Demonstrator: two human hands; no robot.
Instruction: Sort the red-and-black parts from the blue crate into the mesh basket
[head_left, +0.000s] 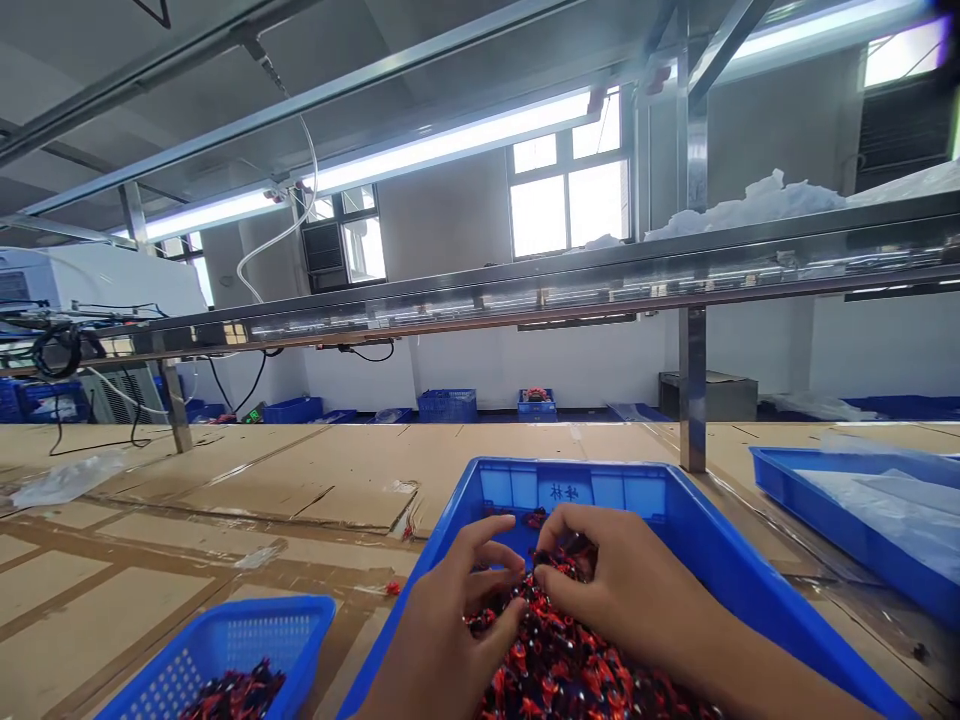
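Note:
A deep blue plastic bin (pixel 757 555) stands before me with a heap of small shiny red-and-black parts (pixel 574 665) in it. Over the heap, my left hand (pixel 454 625) is curved, its fingers and thumb apart, with parts visible beneath them. My right hand (pixel 626 570) is closed, thumb and fingertips bent around a few of the dark red-and-black parts. The fingertips of the two hands nearly meet. Exactly what the single pieces are is too small to tell.
To the left, a blue perforated basket (pixel 300 625) holds more such parts. At the right is a blue tray (pixel 795 500) with clear plastic sheeting. Cardboard (pixel 300 480) covers the table. A metal post (pixel 694 390) and shelf rail (pixel 480 300) stand beyond the bin.

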